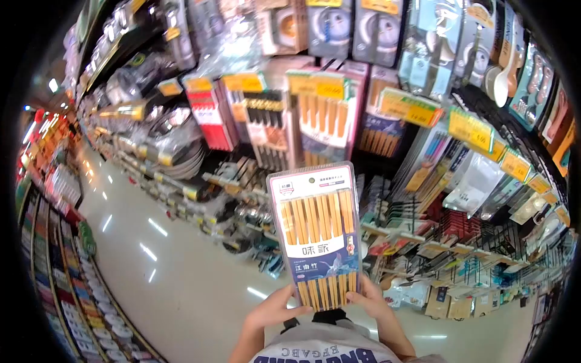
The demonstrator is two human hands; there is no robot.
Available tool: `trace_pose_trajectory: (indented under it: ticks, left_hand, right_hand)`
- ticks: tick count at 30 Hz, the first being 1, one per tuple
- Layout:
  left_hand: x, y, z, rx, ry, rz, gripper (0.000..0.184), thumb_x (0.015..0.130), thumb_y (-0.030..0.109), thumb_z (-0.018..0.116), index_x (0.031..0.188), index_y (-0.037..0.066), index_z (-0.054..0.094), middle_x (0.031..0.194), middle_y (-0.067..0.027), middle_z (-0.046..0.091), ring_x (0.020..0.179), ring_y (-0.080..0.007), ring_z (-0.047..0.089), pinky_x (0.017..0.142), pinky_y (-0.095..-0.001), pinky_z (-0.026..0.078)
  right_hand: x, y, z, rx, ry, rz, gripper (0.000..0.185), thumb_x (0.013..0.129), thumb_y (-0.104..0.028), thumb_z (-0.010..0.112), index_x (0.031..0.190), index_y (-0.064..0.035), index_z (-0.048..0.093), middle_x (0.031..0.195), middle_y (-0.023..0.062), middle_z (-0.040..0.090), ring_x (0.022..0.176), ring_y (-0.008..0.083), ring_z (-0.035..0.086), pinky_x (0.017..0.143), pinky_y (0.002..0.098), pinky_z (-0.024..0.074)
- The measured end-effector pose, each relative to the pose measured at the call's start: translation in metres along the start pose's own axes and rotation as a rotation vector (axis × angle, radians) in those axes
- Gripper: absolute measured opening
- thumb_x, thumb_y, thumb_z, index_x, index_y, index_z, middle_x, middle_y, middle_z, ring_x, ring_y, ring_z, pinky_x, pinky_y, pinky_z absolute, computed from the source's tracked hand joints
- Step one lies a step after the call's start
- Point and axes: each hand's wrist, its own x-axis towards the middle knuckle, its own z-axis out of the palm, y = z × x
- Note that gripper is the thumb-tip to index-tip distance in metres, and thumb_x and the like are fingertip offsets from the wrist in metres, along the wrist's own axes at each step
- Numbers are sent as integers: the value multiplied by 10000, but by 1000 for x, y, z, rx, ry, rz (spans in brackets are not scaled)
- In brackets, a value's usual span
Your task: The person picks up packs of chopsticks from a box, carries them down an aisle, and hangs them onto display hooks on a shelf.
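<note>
A clear blister pack of wooden chopsticks (pixel 316 237) is held upright in front of my body, with its printed front facing me. My left hand (pixel 279 307) grips its lower left corner, thumb laid across the front. At the lower right corner, my right hand (pixel 370 296) holds it the same way. Fingers behind the pack are hidden. Just beyond its top edge hang similar chopstick packs (pixel 327 124) and a pack of black chopsticks (pixel 265 136) on the rack.
Yellow price tags (pixel 470 128) stick out from the hooks. A white spoon (pixel 501 85) hangs at upper right. Stacked metal bowls (pixel 175 151) fill shelves on the left. A tiled aisle floor (pixel 175 278) runs to the far left, with another shelf (pixel 66 284) across it.
</note>
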Motion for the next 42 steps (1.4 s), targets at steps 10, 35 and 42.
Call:
trace_pose_trajectory:
  ticks: [10, 35, 42]
  left_hand:
    - [120, -1, -7, -4, -68, 154, 474, 740, 170, 642, 1118, -10, 420, 972, -108, 561, 894, -197, 510, 807, -317, 396]
    - [184, -50, -129, -622, -171, 139, 314, 809, 88, 538, 1086, -37, 456, 1017, -50, 532, 913, -103, 479, 795, -268, 395]
    - [194, -51, -148, -616, -223, 155, 285, 818, 65, 528, 1071, -11, 423, 978, -37, 525, 885, -89, 482, 772, -251, 399]
  right_hand:
    - [50, -41, -71, 39, 101, -137, 393, 812, -109, 550, 1143, 25, 386, 1045, 58, 480, 983, 124, 442, 857, 264, 357]
    - [154, -42, -9, -227, 324, -214, 424, 790, -143, 589, 1133, 45, 426, 1026, 92, 530, 922, 140, 488, 820, 273, 380]
    - [168, -22, 20, -18, 475, -314, 426, 803, -121, 558, 1153, 34, 372, 1030, 77, 512, 938, 133, 479, 824, 278, 378]
